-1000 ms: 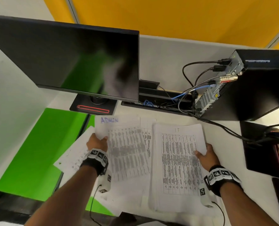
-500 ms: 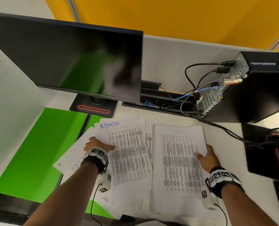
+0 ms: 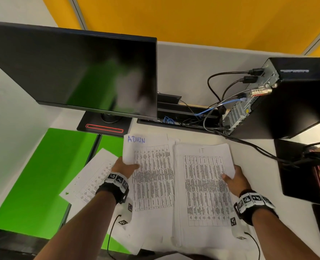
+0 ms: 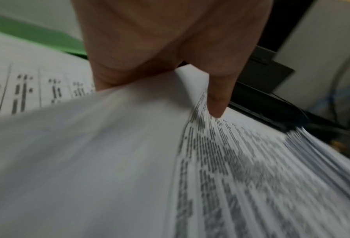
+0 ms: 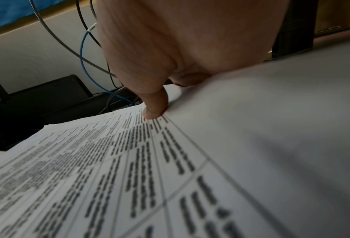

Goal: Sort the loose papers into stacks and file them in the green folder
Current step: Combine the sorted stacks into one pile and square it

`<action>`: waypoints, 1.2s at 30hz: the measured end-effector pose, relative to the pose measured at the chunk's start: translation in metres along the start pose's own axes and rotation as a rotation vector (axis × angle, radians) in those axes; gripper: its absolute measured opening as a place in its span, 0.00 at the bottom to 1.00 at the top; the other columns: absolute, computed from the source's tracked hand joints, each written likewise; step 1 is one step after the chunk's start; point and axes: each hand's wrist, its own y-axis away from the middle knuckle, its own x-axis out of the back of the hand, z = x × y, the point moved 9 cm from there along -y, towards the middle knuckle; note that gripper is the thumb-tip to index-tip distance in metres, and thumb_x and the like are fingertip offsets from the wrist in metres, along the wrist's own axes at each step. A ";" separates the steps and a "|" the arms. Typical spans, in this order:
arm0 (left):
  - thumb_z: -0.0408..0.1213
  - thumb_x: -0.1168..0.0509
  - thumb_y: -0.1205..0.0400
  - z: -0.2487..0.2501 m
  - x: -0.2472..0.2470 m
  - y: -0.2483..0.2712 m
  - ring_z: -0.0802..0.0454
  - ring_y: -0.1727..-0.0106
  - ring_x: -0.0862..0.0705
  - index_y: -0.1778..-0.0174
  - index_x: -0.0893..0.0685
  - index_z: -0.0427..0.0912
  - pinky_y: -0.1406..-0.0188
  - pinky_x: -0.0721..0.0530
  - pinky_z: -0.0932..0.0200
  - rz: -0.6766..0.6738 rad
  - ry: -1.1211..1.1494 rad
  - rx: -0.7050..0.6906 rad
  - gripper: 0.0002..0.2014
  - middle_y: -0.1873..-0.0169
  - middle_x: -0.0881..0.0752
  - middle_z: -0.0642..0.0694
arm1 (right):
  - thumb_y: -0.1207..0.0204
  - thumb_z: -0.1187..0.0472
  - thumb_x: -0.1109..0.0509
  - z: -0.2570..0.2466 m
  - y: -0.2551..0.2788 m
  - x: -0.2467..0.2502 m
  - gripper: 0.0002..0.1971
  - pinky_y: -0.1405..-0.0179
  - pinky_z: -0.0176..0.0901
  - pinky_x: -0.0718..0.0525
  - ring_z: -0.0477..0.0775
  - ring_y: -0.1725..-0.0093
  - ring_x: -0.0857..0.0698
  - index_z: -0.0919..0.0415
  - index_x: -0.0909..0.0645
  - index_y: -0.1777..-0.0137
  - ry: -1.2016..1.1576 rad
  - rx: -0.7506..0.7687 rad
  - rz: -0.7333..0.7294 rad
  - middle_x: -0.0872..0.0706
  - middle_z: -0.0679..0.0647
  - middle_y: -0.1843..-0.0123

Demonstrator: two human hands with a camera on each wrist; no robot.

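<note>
White printed sheets in two labelled stacks, green folder at left

White ADMIN sheet (image 3: 151, 171): printed table, "ADMIN" handwritten in blue at its far edge. Left edge lifted and gripped by the left hand (image 3: 124, 167), thumb on top, fingers underneath; the left wrist view shows the same pinch (image 4: 170, 53) on the curled paper. It lies over further loose sheets on the white surface (image 3: 252, 162).

IT stack (image 3: 204, 188): thick pile of printed tables, "IT" written faintly on the top page, just right of the ADMIN sheet. Right edge gripped by the right hand (image 3: 235, 180), thumb (image 5: 155, 104) pressed on the top page, fingers hidden under the pile.

Loose angled sheet (image 3: 91, 177): printed table, lying skewed at left, partly over the green folder (image 3: 43, 175).

Green folder: open flat at the left of the surface, near the monitor stand (image 3: 103, 125).

Black monitor (image 3: 76, 72): screen dark, far left.

Black desktop computer (image 3: 290, 94): far right, with black and blue cables (image 3: 209, 109) running from its rear panel.
</note>
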 end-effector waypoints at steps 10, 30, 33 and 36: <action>0.37 0.25 0.27 -0.017 0.019 0.004 0.39 0.43 0.15 0.37 0.17 0.34 0.46 0.19 0.54 0.089 0.151 0.045 0.23 0.43 0.13 0.36 | 0.20 0.58 0.32 0.000 0.000 -0.001 0.29 0.35 0.55 0.21 0.65 0.37 0.18 0.59 0.39 0.22 0.002 -0.003 -0.009 0.18 0.62 0.33; 0.50 0.24 0.39 0.060 0.079 0.030 0.45 0.44 0.14 0.41 0.15 0.40 0.41 0.17 0.46 -0.013 0.322 -0.407 0.31 0.48 0.11 0.40 | 0.19 0.57 0.34 -0.005 0.008 0.001 0.28 0.37 0.54 0.21 0.65 0.37 0.18 0.58 0.40 0.22 0.017 -0.002 -0.024 0.19 0.62 0.33; 0.56 0.23 0.47 0.055 0.020 0.037 0.43 0.43 0.13 0.40 0.16 0.41 0.40 0.17 0.42 -0.125 0.306 -0.353 0.39 0.46 0.11 0.40 | 0.19 0.57 0.34 -0.007 0.010 0.001 0.29 0.36 0.53 0.21 0.64 0.36 0.19 0.59 0.41 0.21 0.006 0.007 -0.039 0.19 0.62 0.32; 0.54 0.21 0.46 0.047 -0.041 0.043 0.42 0.39 0.16 0.36 0.20 0.46 0.38 0.19 0.39 -0.207 0.292 -0.316 0.41 0.42 0.13 0.45 | 0.19 0.57 0.34 -0.009 0.012 0.002 0.31 0.35 0.52 0.21 0.64 0.35 0.19 0.58 0.42 0.20 -0.009 0.028 -0.061 0.20 0.61 0.30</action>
